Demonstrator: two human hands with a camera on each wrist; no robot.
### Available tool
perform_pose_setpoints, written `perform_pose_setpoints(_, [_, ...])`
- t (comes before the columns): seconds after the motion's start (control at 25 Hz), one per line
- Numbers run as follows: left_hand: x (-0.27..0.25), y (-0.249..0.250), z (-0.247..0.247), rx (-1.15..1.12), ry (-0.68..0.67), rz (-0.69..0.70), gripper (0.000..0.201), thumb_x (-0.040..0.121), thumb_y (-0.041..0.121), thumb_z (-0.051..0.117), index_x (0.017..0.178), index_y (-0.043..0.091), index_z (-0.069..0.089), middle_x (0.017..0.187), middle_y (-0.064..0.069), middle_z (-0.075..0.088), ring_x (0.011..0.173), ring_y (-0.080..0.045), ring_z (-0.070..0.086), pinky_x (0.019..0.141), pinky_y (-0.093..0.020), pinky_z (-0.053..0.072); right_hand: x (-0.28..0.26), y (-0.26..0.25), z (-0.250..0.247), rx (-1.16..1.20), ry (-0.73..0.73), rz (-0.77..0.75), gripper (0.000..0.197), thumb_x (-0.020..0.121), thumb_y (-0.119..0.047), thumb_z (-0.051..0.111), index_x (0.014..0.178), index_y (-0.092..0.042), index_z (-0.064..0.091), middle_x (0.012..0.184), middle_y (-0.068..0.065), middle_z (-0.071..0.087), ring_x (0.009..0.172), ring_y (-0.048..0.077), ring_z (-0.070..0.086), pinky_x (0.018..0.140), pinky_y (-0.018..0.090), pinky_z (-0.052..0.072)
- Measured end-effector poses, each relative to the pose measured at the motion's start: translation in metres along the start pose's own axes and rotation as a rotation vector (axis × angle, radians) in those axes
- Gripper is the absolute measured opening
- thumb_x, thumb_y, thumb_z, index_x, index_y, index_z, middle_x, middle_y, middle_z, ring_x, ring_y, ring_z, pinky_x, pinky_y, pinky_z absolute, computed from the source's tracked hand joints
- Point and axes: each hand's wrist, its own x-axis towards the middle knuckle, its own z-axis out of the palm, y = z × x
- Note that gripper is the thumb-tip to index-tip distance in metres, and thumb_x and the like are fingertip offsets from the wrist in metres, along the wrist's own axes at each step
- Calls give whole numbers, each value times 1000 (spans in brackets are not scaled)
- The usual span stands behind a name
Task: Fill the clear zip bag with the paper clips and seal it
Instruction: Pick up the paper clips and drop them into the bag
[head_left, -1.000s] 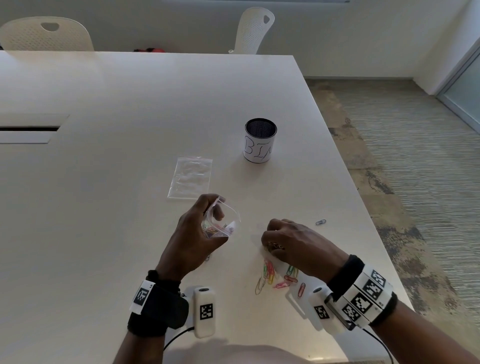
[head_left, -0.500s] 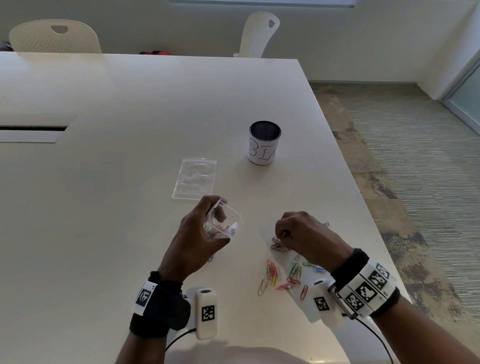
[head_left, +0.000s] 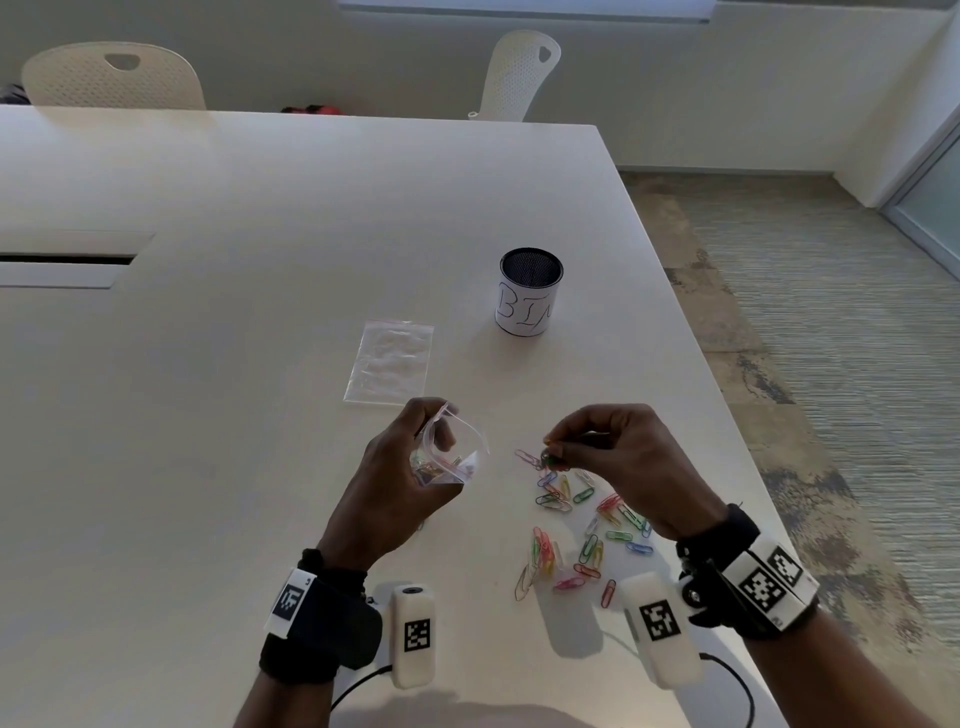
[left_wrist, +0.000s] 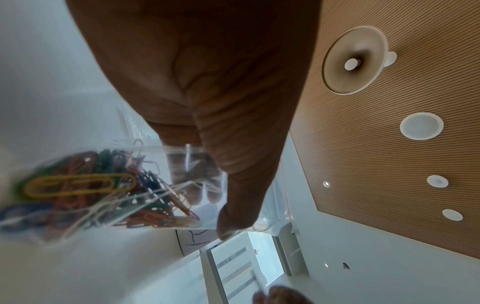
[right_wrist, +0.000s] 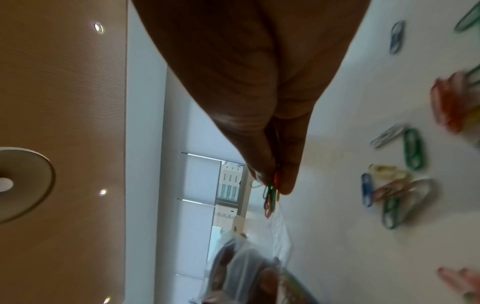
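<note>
The right hand (head_left: 631, 457) has risen off the table (head_left: 260, 364), now pinching a few paper clips (head_left: 549, 458) at its fingertips. It has shifted toward the open zip bag (head_left: 449, 457), uncovering the scattered clips (head_left: 576, 535) beneath it.

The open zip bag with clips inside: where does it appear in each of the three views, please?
Head: the bag sits left of centre, held up by the left hand.
Left wrist: lower left, full of coloured clips, the fingers showing through it.
Right wrist: bottom centre, blurred.
Shared landmark: the clips pinched in the right hand, seen at the bottom edge of the left wrist view and mid-frame in the right.
</note>
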Motion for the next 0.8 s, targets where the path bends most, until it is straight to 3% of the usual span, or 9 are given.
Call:
perform_pose_setpoints(0.2, [1, 1, 0, 17, -14, 5, 59, 84, 9, 89, 128, 31, 57, 105, 5, 67, 88, -17, 69, 69, -27, 63, 3, -31, 35, 119, 29, -131, 12, 85, 4, 79, 97, 2, 77, 87, 14, 82, 85, 28, 81, 83, 27, 64])
perform_pose_setpoints(0.32, [1, 4, 0, 27, -8, -2, 60, 82, 8, 89, 126, 33, 57, 105, 6, 72, 89, -14, 70, 68, -16, 57, 13, -35, 61, -149, 57, -337, 10, 85, 4, 80, 92, -3, 80, 85, 6, 80, 79, 17, 78, 78, 24, 63])
perform_pose_setpoints(0.44, [1, 5, -1, 23, -1, -20, 61, 80, 6, 87, 126, 32, 58, 104, 9, 74, 89, -14, 71, 70, -23, 59, 17, -36, 78, -394, 10, -503, 10, 87, 1, 78, 93, -7, 80, 90, 2, 77, 78, 8, 73, 75, 23, 62])
perform_pose_setpoints(0.64, [0, 3, 0, -4, -1, -25, 56, 81, 4, 86, 122, 29, 58, 102, 3, 70, 84, -19, 71, 68, -35, 61, 16, -40, 74, -418, -4, -514, 10, 91, -4, 76, 95, -11, 81, 88, -1, 81, 79, 7, 76, 73, 32, 62])
perform_pose_setpoints(0.8, [2, 0, 2, -7, -15, -5, 57, 84, 9, 88, 127, 31, 58, 102, 6, 65, 80, -19, 70, 66, -34, 62, 15, -45, 46, -444, 93, -486, 13, 88, -3, 80, 98, -10, 82, 89, 1, 81, 79, 8, 77, 77, 28, 64])
